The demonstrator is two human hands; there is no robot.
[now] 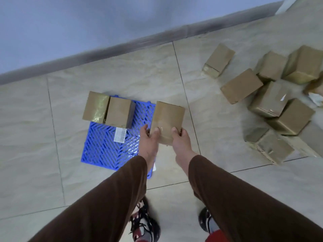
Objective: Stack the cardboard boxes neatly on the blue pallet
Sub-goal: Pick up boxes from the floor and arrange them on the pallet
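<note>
A blue slatted pallet (108,149) lies on the tiled floor. Two cardboard boxes stand side by side along its far edge: a tape-wrapped one (95,107) at the left and a plain one (119,112) beside it. I hold a third cardboard box (167,119) in the air over the pallet's right edge. My left hand (148,142) grips its near left corner and my right hand (181,142) grips its near right corner, thumbs on top.
A loose heap of several cardboard boxes (272,100) lies on the floor to the right, one box (218,60) apart near the wall. A white barcode label (120,135) sits on the pallet. The grey skirting and wall (87,55) run behind. My shoes (145,222) stand below.
</note>
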